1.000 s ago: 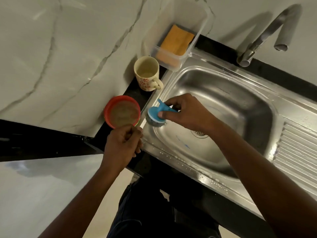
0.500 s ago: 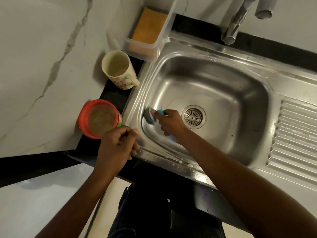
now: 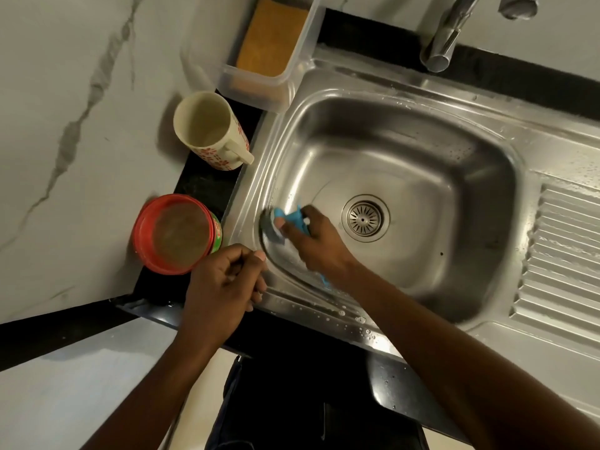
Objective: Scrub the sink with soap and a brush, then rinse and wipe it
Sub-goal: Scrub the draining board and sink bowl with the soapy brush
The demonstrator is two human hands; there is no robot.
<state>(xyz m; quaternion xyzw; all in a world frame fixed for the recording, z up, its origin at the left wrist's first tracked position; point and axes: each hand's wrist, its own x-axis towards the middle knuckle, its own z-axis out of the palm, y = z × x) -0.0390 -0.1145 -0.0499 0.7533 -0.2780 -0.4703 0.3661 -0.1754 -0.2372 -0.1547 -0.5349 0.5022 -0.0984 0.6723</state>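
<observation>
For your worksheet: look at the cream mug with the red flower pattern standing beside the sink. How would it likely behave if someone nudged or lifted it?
The mug looks ceramic, so probably stiff, fairly heavy for its size and breakable if knocked into the steel sink. It stands upright on the dark counter, taller than wide, so a high push might tip it. Its side handle should make lifting easy.

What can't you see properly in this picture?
Head view only:
- Brush: bristles blurred by motion, handle mostly hidden under the right hand.
- Tap: top and spout cut off by the upper edge.
- Left hand: curled fingers hide whether anything is inside.
- Red tub: its label is too small.
</observation>
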